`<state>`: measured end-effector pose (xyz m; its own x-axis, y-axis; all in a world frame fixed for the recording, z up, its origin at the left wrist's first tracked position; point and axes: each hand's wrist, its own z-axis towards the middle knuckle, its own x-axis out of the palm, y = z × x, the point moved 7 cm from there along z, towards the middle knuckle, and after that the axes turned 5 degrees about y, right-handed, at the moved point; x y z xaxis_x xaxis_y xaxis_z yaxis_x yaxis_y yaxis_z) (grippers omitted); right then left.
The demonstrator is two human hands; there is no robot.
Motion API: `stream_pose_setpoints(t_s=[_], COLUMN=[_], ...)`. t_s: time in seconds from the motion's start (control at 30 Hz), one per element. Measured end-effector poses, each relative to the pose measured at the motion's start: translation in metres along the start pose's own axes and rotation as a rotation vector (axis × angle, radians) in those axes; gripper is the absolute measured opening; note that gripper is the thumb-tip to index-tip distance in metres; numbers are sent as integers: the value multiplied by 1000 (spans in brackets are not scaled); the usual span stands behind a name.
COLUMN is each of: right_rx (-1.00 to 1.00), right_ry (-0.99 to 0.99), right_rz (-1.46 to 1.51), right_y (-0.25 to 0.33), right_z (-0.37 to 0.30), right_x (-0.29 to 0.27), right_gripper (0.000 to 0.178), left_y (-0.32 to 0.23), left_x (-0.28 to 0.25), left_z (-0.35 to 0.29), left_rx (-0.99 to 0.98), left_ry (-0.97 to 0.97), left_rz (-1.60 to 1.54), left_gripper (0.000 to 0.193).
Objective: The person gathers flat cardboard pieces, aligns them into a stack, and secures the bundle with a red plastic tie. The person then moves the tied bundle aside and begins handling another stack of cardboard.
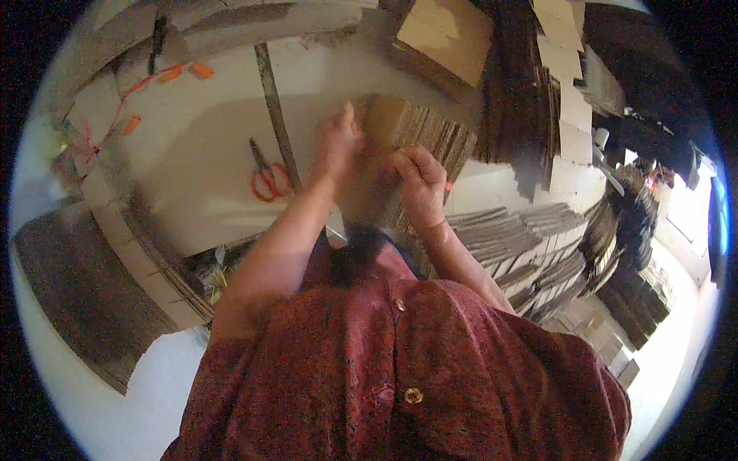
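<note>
A thick stack of brown cardboard pieces (434, 131) stands in front of me, its layered edges turned up and to the right. Against its left side is my left hand (338, 146), closed on it with the thumb pointing away from me; the other fingers are partly hidden and blurred. My right hand (421, 180) is closed over the stack's near part, fingers curled and pressed together at the cardboard. A small red spot shows by the right wrist. Left of my left forearm, scissors with orange-red handles (269, 183) lie on the pale work surface (200, 146).
A dark strip (275, 111) crosses the surface beyond the scissors. Red cord with orange pieces (171, 74) lies at the far left. Cardboard piles stand at the far right (446, 38), right (530, 238) and lower left (84, 284).
</note>
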<state>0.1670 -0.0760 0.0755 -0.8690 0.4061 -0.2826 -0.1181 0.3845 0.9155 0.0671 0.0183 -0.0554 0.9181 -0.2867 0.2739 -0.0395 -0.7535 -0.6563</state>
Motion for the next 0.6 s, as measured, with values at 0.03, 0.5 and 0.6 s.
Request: stream_pose_setpoints(t_s=[0.03,0.5,0.6], right_rx=[25,-405,-343], right_ry=[-4,20,21], right_rz=[64,-281,-357], right_y=[0,38,35], right_z=[6,13,7], right_x=[-2,11,14], right_gripper=[9,2,8], left_y=[-24,-37,-7], left_x=[4,38,30], left_z=[-24,-82,-66], left_rx=[109,565,416], left_ry=[40,221,270], left_rz=[204,977,839], left_gripper=[38,19,21])
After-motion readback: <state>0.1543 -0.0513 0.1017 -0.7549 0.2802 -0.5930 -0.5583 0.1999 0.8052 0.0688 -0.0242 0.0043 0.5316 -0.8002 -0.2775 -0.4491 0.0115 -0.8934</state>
